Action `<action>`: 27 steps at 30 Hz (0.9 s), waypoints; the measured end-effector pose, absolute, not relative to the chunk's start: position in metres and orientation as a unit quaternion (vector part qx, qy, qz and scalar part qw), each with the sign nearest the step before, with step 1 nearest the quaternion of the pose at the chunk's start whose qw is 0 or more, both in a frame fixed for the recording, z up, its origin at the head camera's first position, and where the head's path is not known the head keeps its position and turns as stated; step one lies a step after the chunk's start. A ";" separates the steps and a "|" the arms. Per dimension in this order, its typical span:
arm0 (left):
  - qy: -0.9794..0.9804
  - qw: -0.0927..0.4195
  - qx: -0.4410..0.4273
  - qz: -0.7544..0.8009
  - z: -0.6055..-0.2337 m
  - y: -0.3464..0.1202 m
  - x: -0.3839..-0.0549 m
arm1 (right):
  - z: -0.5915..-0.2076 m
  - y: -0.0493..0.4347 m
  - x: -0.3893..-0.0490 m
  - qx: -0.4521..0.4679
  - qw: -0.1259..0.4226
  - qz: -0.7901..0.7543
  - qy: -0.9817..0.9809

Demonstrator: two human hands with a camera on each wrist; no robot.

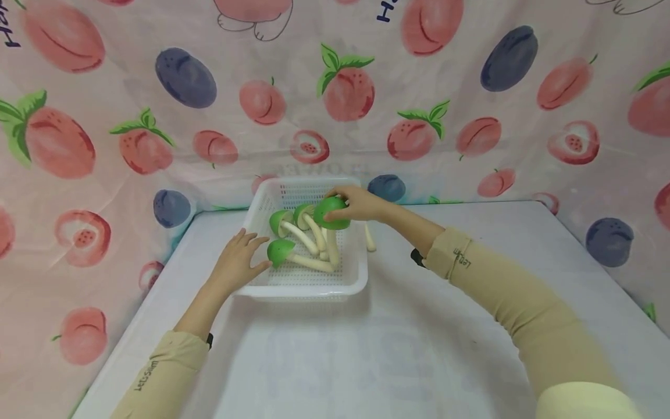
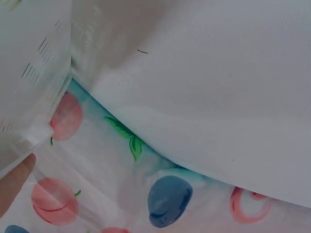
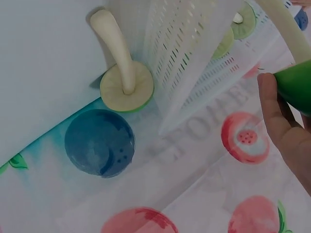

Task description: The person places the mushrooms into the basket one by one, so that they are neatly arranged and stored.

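My right hand [image 1: 361, 205] grips a toy mushroom by its green cap [image 1: 330, 214], its pale stem pointing down over the white plastic basket [image 1: 314, 290]. In the right wrist view, the fingers [image 3: 272, 104] lie against the green cap [image 3: 297, 87]. Several more green-capped mushrooms lie in the basket, one of them [image 1: 281, 250] near the left side. Over the basket's left rim is my left hand [image 1: 235, 263], fingers spread, with the thumb close to that mushroom's cap. Only one fingertip [image 2: 22, 172] of it shows in the left wrist view, beside the basket wall.
Outside the basket, on its right, a loose mushroom [image 3: 119, 63] lies on the white table [image 1: 445, 349]; only its stem [image 1: 370, 238] shows in the head view. A fruit-print cloth [image 1: 314, 70] hangs behind the table and along its sides.
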State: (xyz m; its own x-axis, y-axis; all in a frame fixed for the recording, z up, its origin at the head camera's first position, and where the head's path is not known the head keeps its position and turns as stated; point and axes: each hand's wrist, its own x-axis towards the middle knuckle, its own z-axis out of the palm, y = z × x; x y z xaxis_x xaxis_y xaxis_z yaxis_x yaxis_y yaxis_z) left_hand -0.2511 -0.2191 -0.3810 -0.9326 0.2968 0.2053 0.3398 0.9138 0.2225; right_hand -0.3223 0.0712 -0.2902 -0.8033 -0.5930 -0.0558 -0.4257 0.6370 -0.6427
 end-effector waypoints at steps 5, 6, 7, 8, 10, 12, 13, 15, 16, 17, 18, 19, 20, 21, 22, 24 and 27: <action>-0.975 0.080 -0.162 -0.127 -0.380 -0.220 -0.251 | -0.296 0.067 -0.325 -0.267 0.182 -0.302 0.897; -0.975 0.079 -0.161 -0.128 -0.380 -0.220 -0.251 | -0.297 0.066 -0.325 -0.263 0.190 -0.299 0.897; -0.975 0.078 -0.161 -0.129 -0.380 -0.220 -0.251 | -0.299 0.066 -0.326 -0.262 0.196 -0.299 0.896; -0.975 0.080 -0.162 -0.128 -0.380 -0.220 -0.252 | -0.300 0.065 -0.327 -0.260 0.201 -0.297 0.896; -0.974 0.083 -0.164 -0.130 -0.380 -0.219 -0.252 | -0.304 0.065 -0.329 -0.254 0.210 -0.294 0.897; -0.974 0.082 -0.163 -0.132 -0.381 -0.219 -0.252 | -0.309 0.064 -0.331 -0.249 0.214 -0.288 0.900; -0.974 0.082 -0.163 -0.131 -0.382 -0.219 -0.252 | -0.312 0.064 -0.331 -0.246 0.215 -0.286 0.901; -0.975 0.080 -0.161 -0.132 -0.383 -0.219 -0.251 | -0.316 0.062 -0.332 -0.240 0.212 -0.283 0.904; -0.975 0.078 -0.158 -0.133 -0.383 -0.220 -0.251 | -0.318 0.061 -0.333 -0.242 0.204 -0.273 0.908; -0.975 0.079 -0.158 -0.132 -0.384 -0.220 -0.251 | -0.320 0.060 -0.334 -0.248 0.194 -0.263 0.912; -0.976 0.079 -0.157 -0.132 -0.384 -0.220 -0.250 | -0.322 0.059 -0.334 -0.255 0.183 -0.254 0.915; -0.976 0.079 -0.157 -0.132 -0.384 -0.220 -0.250 | -0.323 0.058 -0.335 -0.261 0.171 -0.245 0.918; -0.975 0.079 -0.157 -0.133 -0.384 -0.220 -0.250 | -0.324 0.057 -0.335 -0.266 0.161 -0.235 0.921; -0.975 0.079 -0.157 -0.134 -0.384 -0.221 -0.250 | -0.325 0.056 -0.336 -0.270 0.153 -0.225 0.924; -0.975 0.079 -0.159 -0.133 -0.384 -0.221 -0.250 | -0.326 0.056 -0.337 -0.271 0.146 -0.215 0.927; -0.975 0.080 -0.161 -0.133 -0.384 -0.221 -0.251 | -0.326 0.054 -0.339 -0.261 0.149 -0.210 0.930; -0.974 0.083 -0.163 -0.133 -0.383 -0.222 -0.252 | -0.328 0.049 -0.346 -0.241 0.152 -0.203 0.937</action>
